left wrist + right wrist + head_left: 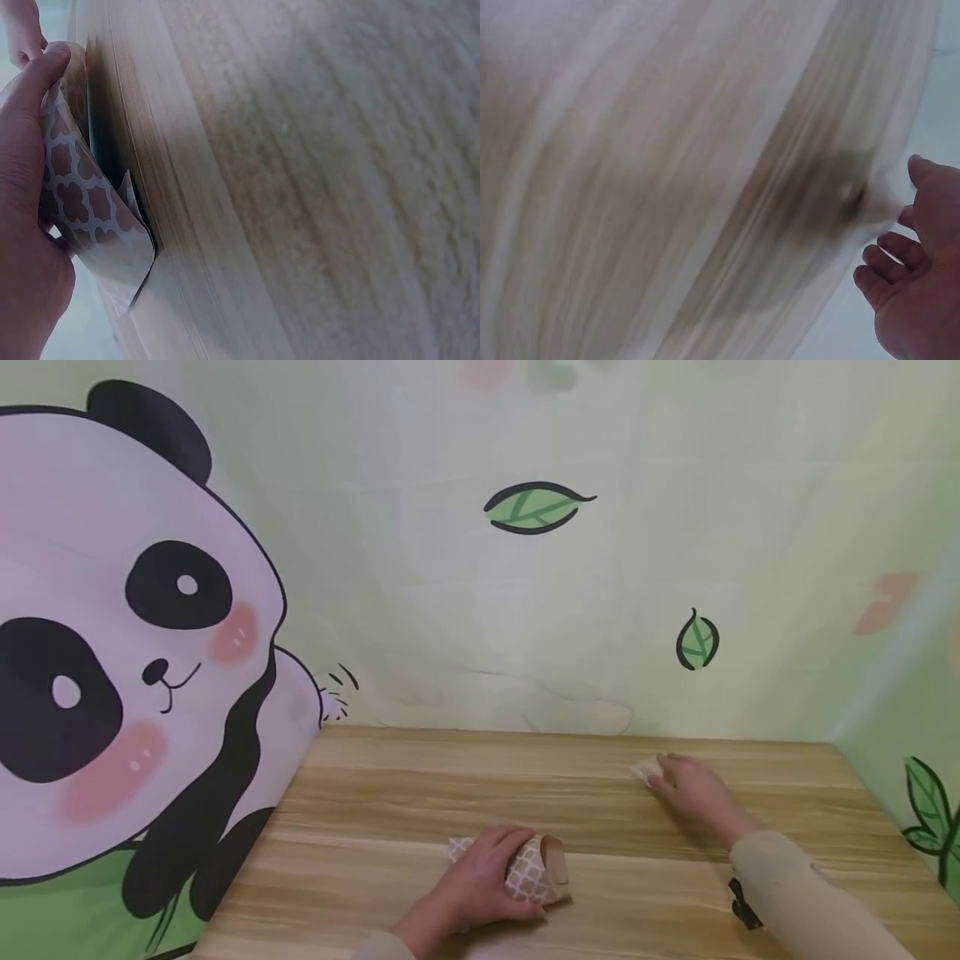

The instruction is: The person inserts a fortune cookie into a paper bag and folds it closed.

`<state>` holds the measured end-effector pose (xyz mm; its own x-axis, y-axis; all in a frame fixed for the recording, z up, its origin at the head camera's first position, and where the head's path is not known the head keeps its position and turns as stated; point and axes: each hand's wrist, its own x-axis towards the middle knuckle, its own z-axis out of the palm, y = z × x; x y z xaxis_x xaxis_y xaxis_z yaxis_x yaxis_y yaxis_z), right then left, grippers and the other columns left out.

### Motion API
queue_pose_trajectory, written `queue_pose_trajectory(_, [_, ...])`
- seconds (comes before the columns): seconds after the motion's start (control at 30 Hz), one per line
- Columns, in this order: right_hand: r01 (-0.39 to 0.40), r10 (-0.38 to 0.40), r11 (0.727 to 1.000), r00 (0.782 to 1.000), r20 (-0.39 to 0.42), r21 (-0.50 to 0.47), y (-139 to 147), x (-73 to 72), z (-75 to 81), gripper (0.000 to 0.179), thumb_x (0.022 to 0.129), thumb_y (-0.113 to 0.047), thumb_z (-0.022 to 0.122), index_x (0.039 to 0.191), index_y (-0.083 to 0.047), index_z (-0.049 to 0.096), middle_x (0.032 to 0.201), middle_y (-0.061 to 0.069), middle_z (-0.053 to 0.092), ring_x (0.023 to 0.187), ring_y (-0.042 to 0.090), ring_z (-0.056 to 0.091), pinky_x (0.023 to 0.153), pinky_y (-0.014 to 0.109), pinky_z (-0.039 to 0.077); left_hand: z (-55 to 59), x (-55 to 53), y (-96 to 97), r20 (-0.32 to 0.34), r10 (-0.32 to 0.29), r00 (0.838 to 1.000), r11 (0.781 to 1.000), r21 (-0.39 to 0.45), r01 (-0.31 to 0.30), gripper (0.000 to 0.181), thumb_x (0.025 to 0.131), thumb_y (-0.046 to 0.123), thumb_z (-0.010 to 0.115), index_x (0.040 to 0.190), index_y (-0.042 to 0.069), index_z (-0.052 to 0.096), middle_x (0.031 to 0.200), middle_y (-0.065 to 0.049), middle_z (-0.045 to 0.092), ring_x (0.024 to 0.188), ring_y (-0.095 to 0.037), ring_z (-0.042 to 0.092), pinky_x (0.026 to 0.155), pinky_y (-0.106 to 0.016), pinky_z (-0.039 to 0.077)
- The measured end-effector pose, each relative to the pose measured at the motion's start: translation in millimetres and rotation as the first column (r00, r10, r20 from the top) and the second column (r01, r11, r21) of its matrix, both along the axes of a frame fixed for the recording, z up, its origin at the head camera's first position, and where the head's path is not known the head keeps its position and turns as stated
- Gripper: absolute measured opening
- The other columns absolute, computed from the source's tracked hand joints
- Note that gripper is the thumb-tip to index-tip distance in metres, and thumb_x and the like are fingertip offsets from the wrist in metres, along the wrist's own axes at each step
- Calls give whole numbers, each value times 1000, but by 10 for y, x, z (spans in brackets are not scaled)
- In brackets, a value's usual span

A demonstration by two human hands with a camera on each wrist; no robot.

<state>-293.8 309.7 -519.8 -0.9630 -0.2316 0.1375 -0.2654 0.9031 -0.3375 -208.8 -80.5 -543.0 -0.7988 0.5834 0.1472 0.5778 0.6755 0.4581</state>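
Note:
My left hand (487, 877) grips a brown paper bag (527, 872) with a white lattice pattern, lying on its side on the wooden table. The bag's mouth faces right, and its fold shows plain brown. In the left wrist view, the fingers and thumb lie round the patterned bag (82, 199). Toward the back right of the table, my right hand (693, 789) pinches a small, whitish, see-through piece (645, 770) by its edge. The right wrist view shows this piece (881, 210) blurred at the fingertips; its kind is unclear.
The wood-grain table (390, 793) ends at a pale green backdrop (420, 568) printed with leaves and a large panda (187, 693). A small black object (744, 906) shows beside the right sleeve (802, 885).

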Motion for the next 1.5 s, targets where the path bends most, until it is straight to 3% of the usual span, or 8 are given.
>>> queue_pose_trajectory(0.27, [-189, 192, 980, 981, -41, 53, -73, 216, -28, 48, 103, -19, 70, 141, 9, 62, 143, 33, 61, 129, 53, 61, 107, 66, 49, -5, -12, 13, -8, -14, 1000, 1000, -21, 13, 104, 73, 59, 93, 157, 14, 51, 151, -4, 56, 135, -22, 56, 114, -45, 51])
queue_pose_trajectory(0.53, [-401, 413, 909, 905, -100, 116, -197, 541, -47, 52, 99, -19, 76, 143, 4, 63, 145, 28, 62, 126, 46, 66, 100, 61, 57, -12, -40, -1, 25, -1, 1000, 999, -48, 2, 105, 73, 60, 93, 159, 17, 49, 153, -4, 55, 137, -23, 55, 115, -46, 50])
queue_pose_trajectory(0.77, [-481, 499, 866, 844, -197, 134, -193, 645, -114, 54, 95, -13, 79, 144, 3, 63, 145, 28, 61, 128, 44, 64, 94, 58, 60, -5, -59, -1, 35, -4, 999, 998, -65, 6, 106, 74, 61, 92, 159, 17, 48, 154, -4, 55, 139, -23, 54, 116, -46, 48])
queue_pose_trajectory(0.83, [-468, 479, 878, 855, -198, 103, -183, 651, -129, 55, 95, -12, 79, 146, 2, 62, 147, 28, 61, 129, 45, 63, 96, 59, 59, -1, -62, 2, 31, -7, 1000, 998, -67, 9, 106, 73, 61, 92, 159, 17, 48, 154, -4, 55, 139, -23, 54, 116, -46, 48])
queue_pose_trajectory(0.93, [-392, 385, 919, 913, -138, -33, -169, 683, -100, 59, 98, -12, 76, 150, 5, 55, 149, 31, 57, 131, 51, 60, 102, 65, 53, 5, -66, 6, 17, -15, 1000, 998, -66, 16, 106, 73, 62, 92, 158, 15, 49, 153, -5, 55, 138, -24, 54, 115, -46, 49])
queue_pose_trajectory(1.07, [-153, 171, 949, 984, 43, -276, -158, 700, -17, 66, 105, -24, 70, 154, 12, 44, 150, 39, 51, 131, 58, 56, 107, 68, 49, 17, -68, 9, 7, -21, 1000, 998, -65, 22, 105, 74, 61, 92, 157, 14, 50, 152, -5, 56, 138, -24, 55, 115, -45, 49])
queue_pose_trajectory(1.27, [51, 44, 921, 971, 234, -387, -159, 596, 33, 80, 107, -37, 67, 153, 20, 36, 151, 43, 47, 130, 53, 60, 104, 60, 55, 14, -68, 8, 9, -20, 1000, 998, -59, 21, 105, 73, 61, 93, 157, 13, 51, 152, -5, 56, 138, -23, 55, 115, -44, 49])
queue_pose_trajectory(1.5, [57, 14, 935, 980, 197, -351, -227, 494, -37, 77, 101, -34, 76, 144, 22, 47, 133, 40, 62, 118, 48, 67, 98, 59, 58, -5, -62, 26, -4, -27, 1000, 998, -59, 26, 105, 73, 61, 92, 157, 13, 51, 152, -5, 56, 137, -23, 55, 115, -44, 49])
